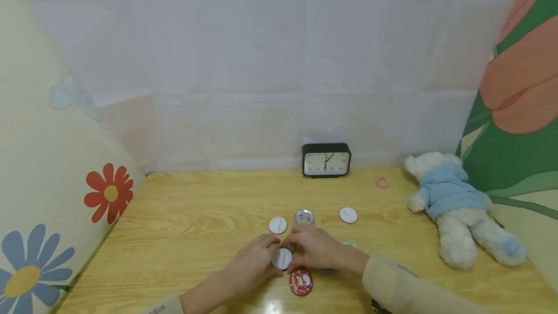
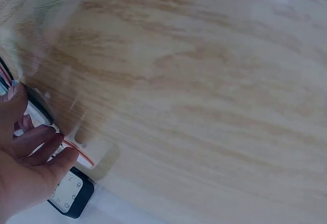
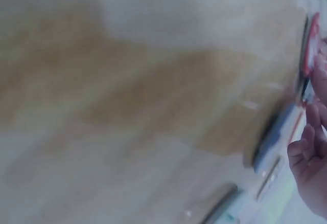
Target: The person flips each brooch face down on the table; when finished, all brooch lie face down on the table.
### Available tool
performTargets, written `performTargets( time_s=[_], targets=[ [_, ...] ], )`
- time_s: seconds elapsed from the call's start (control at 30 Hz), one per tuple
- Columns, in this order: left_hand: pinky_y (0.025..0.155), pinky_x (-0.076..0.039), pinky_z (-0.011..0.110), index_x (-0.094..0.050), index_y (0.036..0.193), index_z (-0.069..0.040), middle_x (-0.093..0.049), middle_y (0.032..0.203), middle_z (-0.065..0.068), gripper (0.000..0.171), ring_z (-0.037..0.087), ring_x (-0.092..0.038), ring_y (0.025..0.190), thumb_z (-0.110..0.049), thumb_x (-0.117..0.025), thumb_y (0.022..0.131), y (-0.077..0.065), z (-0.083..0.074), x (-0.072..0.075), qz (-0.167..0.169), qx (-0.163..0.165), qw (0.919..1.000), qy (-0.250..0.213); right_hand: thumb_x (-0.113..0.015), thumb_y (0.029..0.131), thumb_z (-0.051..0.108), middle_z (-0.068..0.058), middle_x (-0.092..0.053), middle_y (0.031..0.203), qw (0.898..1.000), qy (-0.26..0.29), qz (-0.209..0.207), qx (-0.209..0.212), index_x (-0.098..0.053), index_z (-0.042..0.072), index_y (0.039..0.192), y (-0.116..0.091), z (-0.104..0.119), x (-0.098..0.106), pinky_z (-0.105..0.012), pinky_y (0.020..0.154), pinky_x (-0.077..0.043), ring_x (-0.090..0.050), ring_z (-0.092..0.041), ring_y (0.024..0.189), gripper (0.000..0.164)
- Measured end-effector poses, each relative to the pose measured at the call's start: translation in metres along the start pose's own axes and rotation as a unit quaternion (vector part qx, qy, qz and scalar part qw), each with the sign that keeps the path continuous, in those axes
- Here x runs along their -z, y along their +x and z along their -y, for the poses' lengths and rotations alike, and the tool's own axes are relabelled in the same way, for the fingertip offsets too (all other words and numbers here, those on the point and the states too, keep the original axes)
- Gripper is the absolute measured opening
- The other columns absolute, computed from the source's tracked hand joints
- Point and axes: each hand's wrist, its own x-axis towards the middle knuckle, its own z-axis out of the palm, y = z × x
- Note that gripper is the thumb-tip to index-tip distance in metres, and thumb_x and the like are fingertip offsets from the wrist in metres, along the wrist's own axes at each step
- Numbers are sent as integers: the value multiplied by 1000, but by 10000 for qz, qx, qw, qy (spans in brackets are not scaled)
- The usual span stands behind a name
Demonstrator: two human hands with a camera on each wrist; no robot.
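Note:
Between both hands is a round badge with a white inner face and a dark rim. My left hand holds its left edge, thumb toward the near side and fingers on the far side. From the right, my right hand pinches the same badge with thumb and fingers. Just below the right thumb lies a red picture badge. Beyond the hands are a white-backed badge and a silver-backed badge. In the wrist views, the left hand and right hand appear only at the frame edges.
Another white-backed badge lies farther right. A greenish badge and a purple one are partly hidden by the right arm. A black clock, a pink ring and a plush bear occupy the back and right.

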Motion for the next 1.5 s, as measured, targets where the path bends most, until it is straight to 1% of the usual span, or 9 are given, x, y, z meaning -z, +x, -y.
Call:
performTargets(
  time_s=[0.2,0.27,0.4,0.53,0.67,0.87,1.07,1.2,1.5],
  targets=[
    [93,-52,30,-66,107,0,-65,107,8,45,21,-59,103,-31,-81,78,13,-5,9,287,-215,9983,465,-81,77,37,8,-58,89,9987,342,-388,34,-70,11,112,-5,-12,26,-17,66,-47,-55,-10,79,45],
    [91,-53,29,-67,106,-1,-65,106,7,41,20,-59,100,-32,-78,82,18,-8,11,333,-176,9978,541,-81,78,35,7,-59,88,9977,456,-486,-108,-70,11,112,-8,-16,34,-19,64,-47,-54,-10,76,43],
    [90,-54,32,-66,108,0,-65,108,9,39,21,-61,101,-32,-72,88,27,-15,14,341,49,9988,352,-79,81,35,8,-59,85,9969,414,-529,-410,-72,12,112,-17,-25,46,-20,56,-44,-49,-7,67,39],
    [91,-54,33,-64,113,3,-67,110,13,43,24,-62,104,-34,-69,90,39,-25,9,430,160,9989,108,-79,80,37,7,-60,86,9974,219,-294,-614,-72,12,109,-30,-33,52,-21,58,-45,-50,-6,68,39],
    [91,-53,30,-63,116,1,-66,113,12,46,22,-62,105,-38,-65,93,52,-38,-2,519,95,9986,60,-81,76,42,3,-61,93,9970,200,53,-740,-68,10,113,-48,-46,62,-21,62,-47,-52,-8,72,51],
    [92,-53,27,-63,119,-3,-64,119,9,52,18,-60,111,-48,-62,93,68,-54,-16,765,-12,9971,-29,-87,67,40,-3,-60,96,9968,281,481,-575,-66,5,111,-67,-58,77,-22,63,-47,-54,-12,71,60],
    [94,-51,28,-63,120,-4,-63,122,8,54,17,-58,115,-51,-58,94,76,-65,-26,872,-216,9960,11,-92,59,29,-1,-56,100,9896,206,1124,-878,-61,12,111,-79,-55,74,-29,75,-51,-56,-16,87,63],
    [97,-50,29,-63,119,-3,-63,120,8,52,19,-57,116,-49,-60,94,79,-70,-29,906,-94,9958,13,-92,59,19,-2,-55,100,9905,208,1050,-860,-60,12,108,-80,-55,70,-31,78,-53,-58,-17,89,58],
    [82,-54,27,-65,105,-6,-63,106,3,43,16,-59,101,-47,-63,92,80,-78,-35,564,-56,9978,332,-87,64,18,4,-55,95,9961,197,813,-287,-62,10,100,-80,-59,62,-23,76,-51,-54,-6,83,45]
  ],
)
